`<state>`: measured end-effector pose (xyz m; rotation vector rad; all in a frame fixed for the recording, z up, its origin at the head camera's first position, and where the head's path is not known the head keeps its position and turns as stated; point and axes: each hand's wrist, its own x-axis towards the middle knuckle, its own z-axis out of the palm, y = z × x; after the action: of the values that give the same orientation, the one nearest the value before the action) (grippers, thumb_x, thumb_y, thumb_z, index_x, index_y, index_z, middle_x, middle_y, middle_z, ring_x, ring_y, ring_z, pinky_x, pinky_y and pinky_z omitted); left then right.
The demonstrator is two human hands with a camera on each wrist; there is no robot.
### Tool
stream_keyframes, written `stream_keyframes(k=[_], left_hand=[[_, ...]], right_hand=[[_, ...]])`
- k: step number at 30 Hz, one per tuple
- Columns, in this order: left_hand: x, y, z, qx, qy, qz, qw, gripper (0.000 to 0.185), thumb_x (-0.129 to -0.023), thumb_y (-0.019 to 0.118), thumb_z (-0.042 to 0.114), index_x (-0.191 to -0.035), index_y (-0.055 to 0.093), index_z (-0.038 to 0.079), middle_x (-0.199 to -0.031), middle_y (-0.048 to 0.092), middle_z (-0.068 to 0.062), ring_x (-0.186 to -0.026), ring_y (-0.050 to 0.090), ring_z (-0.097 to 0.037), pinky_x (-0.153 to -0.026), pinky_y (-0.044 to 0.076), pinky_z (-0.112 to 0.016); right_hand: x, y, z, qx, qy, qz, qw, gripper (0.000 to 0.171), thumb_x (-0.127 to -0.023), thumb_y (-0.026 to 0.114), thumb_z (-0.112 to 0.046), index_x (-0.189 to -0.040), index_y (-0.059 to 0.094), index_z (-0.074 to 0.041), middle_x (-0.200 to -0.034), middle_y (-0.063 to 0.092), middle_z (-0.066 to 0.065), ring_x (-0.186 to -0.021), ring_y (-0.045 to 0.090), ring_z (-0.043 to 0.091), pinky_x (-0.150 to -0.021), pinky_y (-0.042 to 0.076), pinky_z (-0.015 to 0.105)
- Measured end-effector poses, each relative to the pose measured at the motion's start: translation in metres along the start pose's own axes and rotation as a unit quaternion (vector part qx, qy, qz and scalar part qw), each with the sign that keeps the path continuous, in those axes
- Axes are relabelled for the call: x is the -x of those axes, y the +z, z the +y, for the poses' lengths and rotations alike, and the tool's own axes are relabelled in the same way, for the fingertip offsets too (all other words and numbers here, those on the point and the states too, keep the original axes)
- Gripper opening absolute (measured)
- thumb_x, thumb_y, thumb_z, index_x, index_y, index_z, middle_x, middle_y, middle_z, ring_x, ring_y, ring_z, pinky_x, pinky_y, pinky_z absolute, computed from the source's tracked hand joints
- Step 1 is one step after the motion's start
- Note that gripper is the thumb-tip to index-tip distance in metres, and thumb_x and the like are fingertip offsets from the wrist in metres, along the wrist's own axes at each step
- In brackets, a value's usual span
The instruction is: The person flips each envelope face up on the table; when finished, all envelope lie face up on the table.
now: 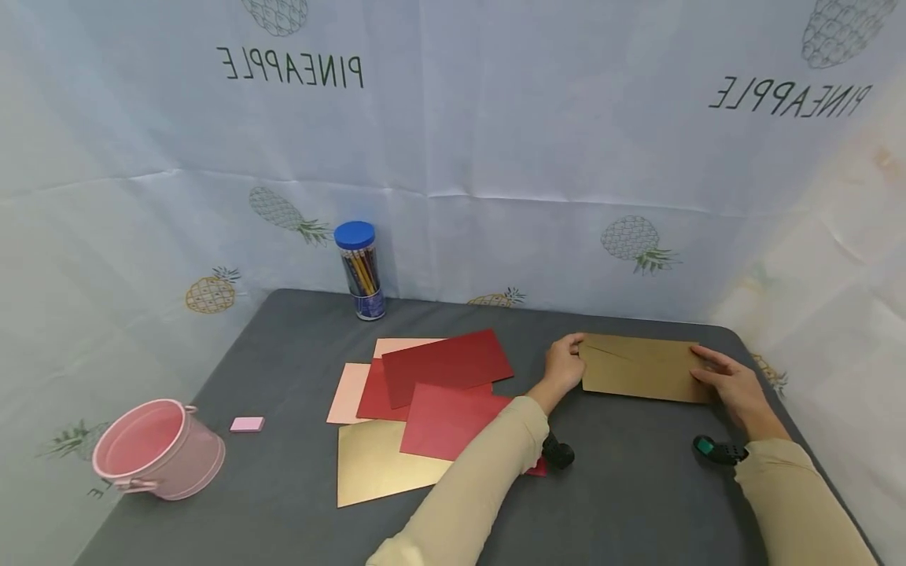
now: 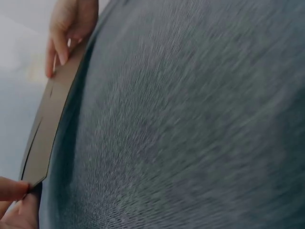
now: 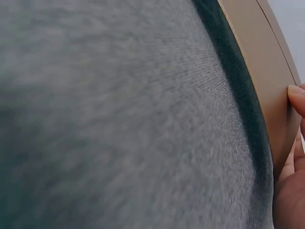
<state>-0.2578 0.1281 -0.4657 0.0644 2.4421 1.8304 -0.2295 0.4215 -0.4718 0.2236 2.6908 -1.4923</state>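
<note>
A gold envelope (image 1: 640, 369) with a flap line across its face is held up at the far right of the table. My left hand (image 1: 564, 364) pinches its left end between thumb and fingers. At the opposite end my right hand (image 1: 738, 391) grips it, thumb (image 3: 296, 98) on the near face and fingers partly hidden behind. The left wrist view shows both hands along the same envelope (image 2: 55, 112), its lower edge close to the dark cloth. To the left lies a loose spread of envelopes: dark red (image 1: 449, 365), red (image 1: 453, 420), pink (image 1: 347, 397) and another gold one (image 1: 389, 464).
A pink bucket (image 1: 201, 464) stands at the left of the grey-covered table (image 1: 283, 487), beside a small pink block (image 1: 247, 424). Toward the back is a blue-lidded tub of pencils (image 1: 362, 271). A pineapple-print curtain (image 1: 495, 141) hangs behind the table.
</note>
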Motion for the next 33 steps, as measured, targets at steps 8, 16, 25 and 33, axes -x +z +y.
stream_keyframes(k=[8,16,25,33], left_hand=[[-0.01,-0.003,-0.004,0.002,0.006,-0.027,0.9996,0.052,-0.081,0.055,-0.013,-0.125,0.063,0.015,-0.116,0.068,-0.01,-0.063,0.059,-0.009,-0.048,0.033,-0.023],[-0.008,-0.005,0.004,-0.064,0.006,-0.03,0.9975,0.053,-0.084,0.06,-0.009,-0.133,0.057,0.014,-0.129,0.061,-0.005,-0.114,0.059,-0.018,-0.061,0.045,-0.019],[-0.009,-0.005,0.005,-0.123,0.025,-0.06,0.9903,0.054,-0.086,0.064,0.0,-0.136,0.054,0.016,-0.134,0.057,-0.004,-0.126,0.05,-0.02,-0.078,0.05,-0.024],[-0.004,-0.024,0.0,-0.123,0.05,-0.112,0.9847,0.053,-0.089,0.065,0.012,-0.139,0.048,0.01,-0.138,0.053,-0.005,-0.127,0.05,-0.019,-0.098,0.047,-0.029]], right_hand=[[-0.013,0.004,-0.002,0.042,0.018,0.032,0.998,0.062,-0.094,0.055,-0.041,-0.147,0.035,-0.017,-0.149,0.03,0.024,-0.127,0.035,0.041,-0.091,0.043,0.04],[-0.017,0.008,-0.003,0.058,0.018,0.061,0.996,0.057,-0.095,0.056,-0.034,-0.144,0.038,-0.011,-0.14,0.041,0.028,-0.115,0.047,0.032,-0.079,0.048,0.024],[-0.016,0.007,-0.006,0.047,0.003,0.06,0.997,0.063,-0.099,0.046,-0.037,-0.149,0.024,-0.005,-0.153,0.013,0.027,-0.137,0.014,0.053,-0.106,0.024,0.065],[-0.008,0.007,-0.001,0.02,-0.016,0.034,0.999,0.075,-0.099,0.044,-0.041,-0.15,0.008,0.001,-0.152,0.003,0.032,-0.138,0.006,0.053,-0.106,0.017,0.066]])
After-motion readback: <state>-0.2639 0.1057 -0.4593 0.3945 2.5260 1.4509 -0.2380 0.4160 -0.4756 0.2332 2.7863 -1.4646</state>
